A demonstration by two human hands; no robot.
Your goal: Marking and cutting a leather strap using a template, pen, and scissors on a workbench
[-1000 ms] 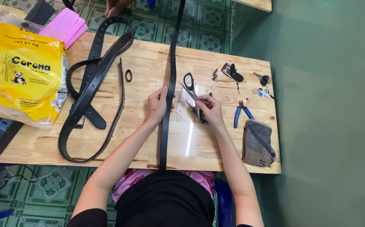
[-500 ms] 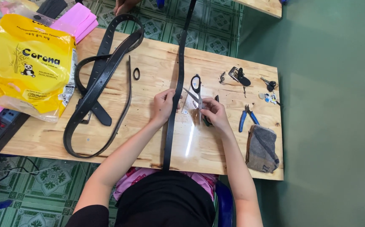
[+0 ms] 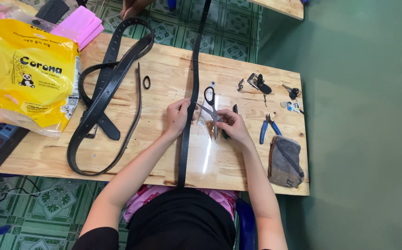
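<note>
1. Head view: the left hand (image 3: 178, 116) pinched the long black leather strap (image 3: 188, 134), which ran straight down the pale wooden table (image 3: 164, 83).
2. The right hand (image 3: 231, 126) had closed its fingers on the clear plastic ruler (image 3: 206, 111) beside the strap, near the black-handled scissors (image 3: 211, 103).
3. Since half a second earlier, both hands had kept their places; only the camera shifted, so the measuring appeared unfinished.

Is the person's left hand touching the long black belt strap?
Touching: the head view shows the left hand with its fingers pressed on the black strap.
</note>
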